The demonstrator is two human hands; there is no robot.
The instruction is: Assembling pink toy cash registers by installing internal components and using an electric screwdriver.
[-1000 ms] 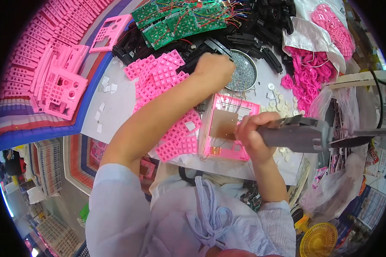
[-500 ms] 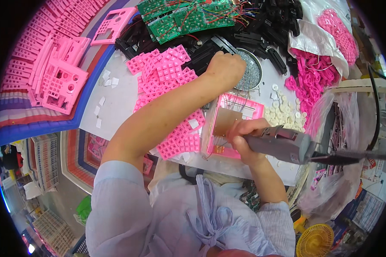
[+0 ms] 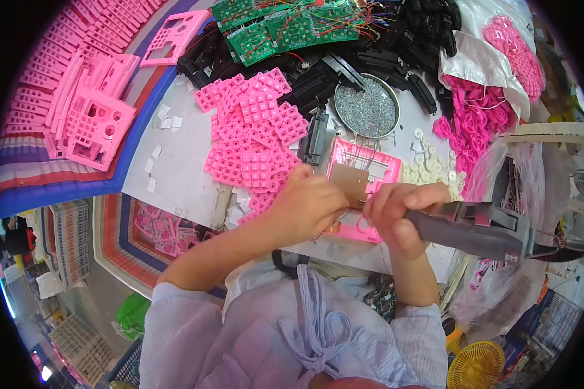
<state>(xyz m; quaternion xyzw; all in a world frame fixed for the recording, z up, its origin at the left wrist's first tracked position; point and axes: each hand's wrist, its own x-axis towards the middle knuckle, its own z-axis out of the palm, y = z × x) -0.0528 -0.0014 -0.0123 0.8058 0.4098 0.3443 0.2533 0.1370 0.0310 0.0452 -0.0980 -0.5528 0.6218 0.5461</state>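
A pink plastic housing [image 3: 384,166] lies in front of me with a brown circuit board [image 3: 349,183] and thin wires in it. My left hand [image 3: 308,206] reaches over the housing's left side. Its fingertips are pinched together at the board's near edge, and whatever they hold is too small or hidden to make out. At the right, my right hand [image 3: 405,211] is wrapped round a grey electric screwdriver [image 3: 467,232]. Its working tip is hidden by the fingers. Beyond the housing stands a round metal dish [image 3: 368,107] full of small silvery screws.
Pink button pads [image 3: 256,136] are heaped at the left, white round parts [image 3: 428,165] at the right. Black plastic parts [image 3: 311,84] and green circuit boards [image 3: 285,29] lie at the back. Pink cords [image 3: 477,110] spill from a bag. Pink panels [image 3: 100,129] fill a striped box.
My left hand has come back from the screw dish to the near edge of the board. The right hand has shifted slightly right, with the screwdriver still in it.
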